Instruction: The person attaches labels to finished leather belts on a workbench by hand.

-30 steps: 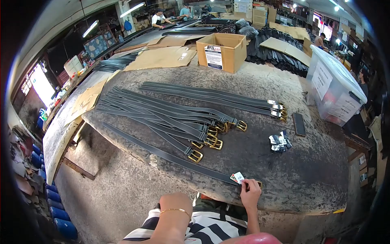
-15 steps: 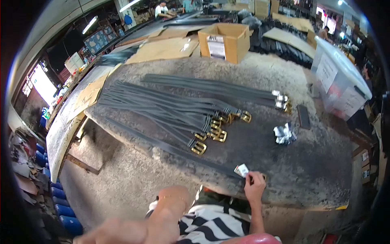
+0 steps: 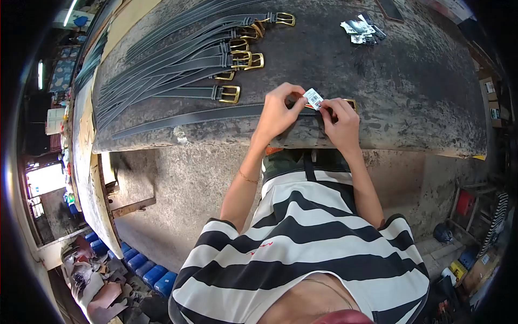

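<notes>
A small white barcode tag (image 3: 313, 98) is pinched at its left edge by the thumb and finger of my left hand (image 3: 279, 112). From the other side, my right hand (image 3: 342, 123) has its fingertips closed at the tag's lower right corner. Under both hands a dark belt (image 3: 205, 115) with light stitching lies along the table's front edge. Its gold buckle (image 3: 352, 104) shows just past my right hand, partly covered. More belts (image 3: 186, 66) with gold buckles are heaped at the left of the table.
A small pile of tags (image 3: 362, 30) lies on the worn dark table (image 3: 415, 92), with a dark flat piece (image 3: 389, 9) behind it. Blue containers (image 3: 156, 274) line the floor at the lower left, beside leather scraps (image 3: 102, 294). A red object (image 3: 465, 202) is at the right.
My view has tilted down. My left hand has come from the lower left to the tag and now grips its edge. My right hand stays at the tag.
</notes>
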{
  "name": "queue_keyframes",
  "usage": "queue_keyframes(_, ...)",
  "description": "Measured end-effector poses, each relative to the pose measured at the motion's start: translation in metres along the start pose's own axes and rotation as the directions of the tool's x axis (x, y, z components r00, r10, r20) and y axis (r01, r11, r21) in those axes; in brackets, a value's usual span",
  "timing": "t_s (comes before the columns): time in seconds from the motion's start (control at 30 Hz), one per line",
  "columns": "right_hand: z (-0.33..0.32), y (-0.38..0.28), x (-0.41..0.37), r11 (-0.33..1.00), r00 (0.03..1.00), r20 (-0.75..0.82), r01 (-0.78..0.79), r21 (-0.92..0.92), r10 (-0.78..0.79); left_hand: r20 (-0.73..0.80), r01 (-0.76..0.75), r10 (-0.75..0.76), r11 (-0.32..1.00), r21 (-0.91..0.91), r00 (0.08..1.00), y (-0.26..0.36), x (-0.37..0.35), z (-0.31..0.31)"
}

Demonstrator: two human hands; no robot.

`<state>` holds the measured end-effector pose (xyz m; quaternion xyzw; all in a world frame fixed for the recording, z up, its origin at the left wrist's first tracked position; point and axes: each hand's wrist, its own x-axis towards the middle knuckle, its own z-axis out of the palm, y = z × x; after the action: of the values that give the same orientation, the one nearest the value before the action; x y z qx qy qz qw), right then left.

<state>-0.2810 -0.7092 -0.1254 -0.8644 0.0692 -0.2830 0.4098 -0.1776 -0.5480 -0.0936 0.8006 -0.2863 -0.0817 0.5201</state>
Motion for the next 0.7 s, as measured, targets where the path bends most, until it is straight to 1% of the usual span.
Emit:
queue_keyframes(0.1,-0.002,-0.003,0.002,1.0,1.0,0.025,-0.009,0.003,0.009,-0.015,-0.015,0.015,0.999,0.032,1.0,-0.005,-0.003,0.007)
queue_keyframes(0.13,-0.003,-0.002,0.002,1.0,1.0,0.027,-0.006,-0.003,0.006,-0.03,0.037,-0.036,0.999,0.015,0.999,-0.008,-0.003,0.008)
queue_keyframes(0.17,-0.002,-0.001,0.002,1.0,1.0,0.029,0.001,-0.011,-0.001,-0.034,0.035,-0.035,0.999,0.008,0.999,-0.01,-0.002,0.009)
queue_keyframes(0.23,-0.002,0.001,0.002,1.0,0.999,0.039,0.01,-0.021,-0.009,-0.055,-0.02,0.025,0.996,0.083,0.998,-0.006,-0.003,0.012)
queue_keyframes(0.27,-0.002,0.002,0.001,1.0,1.0,0.031,0.005,0.01,-0.005,-0.059,-0.015,0.019,0.997,0.079,0.998,-0.006,-0.003,0.014)
queue_keyframes(0.33,-0.001,0.004,0.0,0.999,1.0,0.028,-0.003,0.042,0.001,-0.009,-0.195,0.199,0.967,0.162,0.98,-0.005,-0.005,0.019)
queue_keyframes(0.37,-0.001,0.005,-0.001,0.998,1.0,0.027,-0.012,0.055,0.01,-0.01,-0.19,0.194,0.969,0.16,0.981,-0.006,-0.006,0.019)
queue_keyframes(0.43,-0.002,0.005,-0.002,0.997,0.999,0.025,-0.024,0.068,0.023,0.121,-0.304,0.28,0.894,0.329,0.952,-0.007,-0.006,0.016)
queue_keyframes(0.47,-0.003,0.005,-0.002,0.997,0.999,0.025,-0.026,0.073,0.025,0.134,-0.278,0.248,0.912,0.301,0.96,-0.012,-0.007,0.016)
queue_keyframes(0.63,-0.006,0.002,-0.002,0.995,0.999,0.017,-0.031,0.091,0.03,0.1,-0.261,0.243,0.928,0.266,0.965,-0.017,-0.01,0.016)
queue_keyframes(0.7,-0.01,0.004,-0.001,0.999,0.999,0.035,0.023,0.049,-0.025,0.087,-0.259,0.245,0.93,0.261,0.966,-0.018,-0.01,0.016)
